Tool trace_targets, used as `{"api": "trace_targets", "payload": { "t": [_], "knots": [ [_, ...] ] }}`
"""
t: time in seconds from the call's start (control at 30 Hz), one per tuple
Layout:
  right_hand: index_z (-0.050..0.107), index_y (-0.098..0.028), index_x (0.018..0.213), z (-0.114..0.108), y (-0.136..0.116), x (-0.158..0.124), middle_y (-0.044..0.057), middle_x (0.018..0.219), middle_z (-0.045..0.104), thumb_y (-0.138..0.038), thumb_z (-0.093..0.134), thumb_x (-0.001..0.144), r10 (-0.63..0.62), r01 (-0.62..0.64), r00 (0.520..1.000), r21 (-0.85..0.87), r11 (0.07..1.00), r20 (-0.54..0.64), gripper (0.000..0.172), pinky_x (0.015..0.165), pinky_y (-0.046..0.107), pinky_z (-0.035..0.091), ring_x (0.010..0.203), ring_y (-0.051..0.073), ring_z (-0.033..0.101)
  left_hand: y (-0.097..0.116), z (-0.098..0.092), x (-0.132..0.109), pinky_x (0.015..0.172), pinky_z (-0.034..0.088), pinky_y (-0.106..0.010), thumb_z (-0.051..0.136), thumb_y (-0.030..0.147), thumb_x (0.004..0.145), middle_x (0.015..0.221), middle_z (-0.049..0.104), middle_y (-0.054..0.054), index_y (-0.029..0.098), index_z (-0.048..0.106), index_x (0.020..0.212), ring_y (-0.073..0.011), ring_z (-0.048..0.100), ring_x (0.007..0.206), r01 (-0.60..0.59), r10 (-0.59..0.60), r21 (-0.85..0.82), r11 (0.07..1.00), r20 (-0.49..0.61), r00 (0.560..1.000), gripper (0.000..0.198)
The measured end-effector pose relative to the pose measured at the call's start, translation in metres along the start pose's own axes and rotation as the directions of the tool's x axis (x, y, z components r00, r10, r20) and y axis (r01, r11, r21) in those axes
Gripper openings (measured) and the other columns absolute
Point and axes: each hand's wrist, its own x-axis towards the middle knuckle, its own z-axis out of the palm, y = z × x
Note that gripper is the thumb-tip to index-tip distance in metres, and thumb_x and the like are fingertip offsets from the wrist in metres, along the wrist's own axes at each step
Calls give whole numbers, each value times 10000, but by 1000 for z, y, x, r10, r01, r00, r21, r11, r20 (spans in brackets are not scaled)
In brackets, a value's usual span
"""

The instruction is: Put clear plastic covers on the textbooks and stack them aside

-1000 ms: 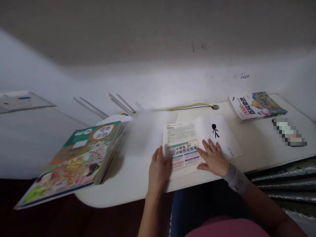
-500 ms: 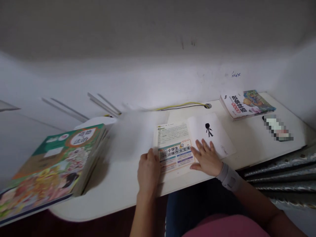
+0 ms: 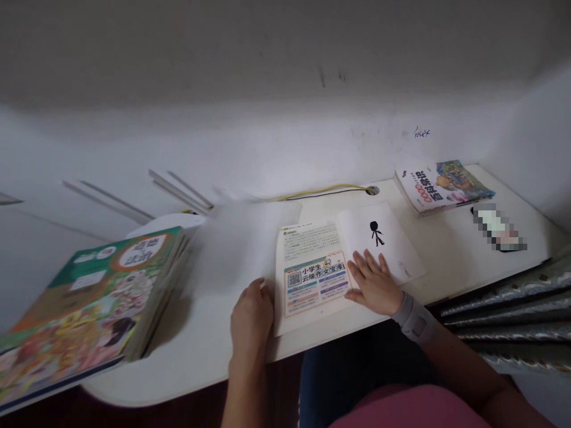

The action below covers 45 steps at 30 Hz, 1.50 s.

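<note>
An open book [image 3: 307, 261] lies on the desk near its front edge. Its left page carries print and a coloured panel; the white right page has a black stick figure [image 3: 375, 233] drawn on it. My right hand [image 3: 377, 285], with a grey band at the wrist, rests flat on the lower right page, fingers spread. Just left of the book, a little apart from the left page's edge, my left hand [image 3: 252, 312] is on the desk with its fingers curled in. I see nothing in it, though its fingertips are partly hidden.
A thick stack of books [image 3: 102, 297] stands at the left on the white desk [image 3: 209, 339]. Smaller books [image 3: 441, 185] and a pixelated phone [image 3: 499, 227] lie at the right. A yellow cable [image 3: 321, 189] runs along the wall to a hole.
My left hand has moved left, off the left page's edge, uncovering that edge. My right hand stays on the right page. The view has shifted slightly.
</note>
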Motion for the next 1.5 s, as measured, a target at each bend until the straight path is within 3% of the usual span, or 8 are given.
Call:
{"api": "trace_targets", "payload": {
  "t": [0.17, 0.27, 0.4, 0.53, 0.63, 0.77, 0.93, 1.5],
  "knots": [
    [328, -157, 1417, -1, 3, -1, 134, 1509, 229, -615, 309, 885, -1, 1, 1000, -19, 1000, -3, 703, 1069, 605, 168, 1378, 356, 173, -4, -4, 1, 842, 465, -419, 318, 263, 886, 1053, 635, -188, 85, 547, 1195, -292, 614, 949, -3, 3, -26, 1000, 3, 1000, 425],
    [326, -147, 1418, -1, 3, -1, 133, 1511, 225, -615, 298, 887, -5, 5, 1000, -32, 999, 4, 709, 1064, 612, 168, 1376, 365, 170, 5, -12, -6, 833, 471, -465, 381, 275, 865, 1138, 568, -222, 74, 481, 1271, -330, 567, 1032, -24, 19, -27, 999, -149, 989, 464],
    [321, -154, 1421, -1, 2, -2, 131, 1510, 232, -600, 301, 892, -3, 3, 1000, -49, 999, 3, 693, 1068, 606, 158, 1375, 359, 177, 49, -5, -30, 948, 434, -472, 376, 240, 884, 1280, 496, -191, 122, 458, 1287, -296, 452, 1220, -403, 329, -152, 903, -360, 873, 429],
    [330, -149, 1417, -2, 2, -2, 131, 1510, 230, -586, 308, 896, -5, 5, 1000, -57, 998, 3, 680, 1065, 604, 169, 1378, 352, 174, 87, 24, -42, 1026, 389, -439, 355, 295, 916, 1333, 497, -177, 102, 484, 1266, -264, 406, 1290, -670, 638, -166, 723, -213, 740, 420],
    [328, -150, 1419, 0, 3, -2, 126, 1511, 226, -596, 293, 895, -2, 2, 1000, -63, 998, -2, 689, 1066, 601, 170, 1375, 353, 184, 75, 39, -28, 1030, 345, -521, 399, 440, 894, 1359, 446, -252, 37, 454, 1286, -343, 379, 1298, -566, 560, -61, 822, -93, 823, 565],
    [320, -151, 1423, 1, 4, -3, 116, 1515, 217, -600, 283, 896, -5, 5, 1000, -62, 998, 0, 694, 1065, 600, 174, 1373, 354, 186, 27, 39, -5, 1001, 343, -562, 372, 513, 885, 1412, 362, -266, 34, 385, 1344, -387, 308, 1326, -371, 373, 36, 928, -49, 927, 663],
    [315, -165, 1427, 3, 7, -5, 115, 1515, 219, -586, 298, 899, -6, 6, 1000, -69, 998, -3, 676, 1060, 600, 182, 1377, 348, 180, 0, 39, 0, 1008, 346, -532, 297, 493, 912, 1408, 364, -271, 19, 327, 1372, -359, 313, 1331, -361, 362, 30, 932, -59, 930, 661],
    [333, -164, 1416, -4, 31, -18, 119, 1509, 239, -565, 342, 896, 67, -68, 998, -102, 992, -19, 657, 1056, 589, 202, 1376, 333, 194, 9, 39, 3, 1032, 321, -522, 233, 312, 930, 1394, 391, -265, -7, 425, 1320, -353, 338, 1319, -248, 256, 136, 959, -43, 966, 539]
  ]
}}
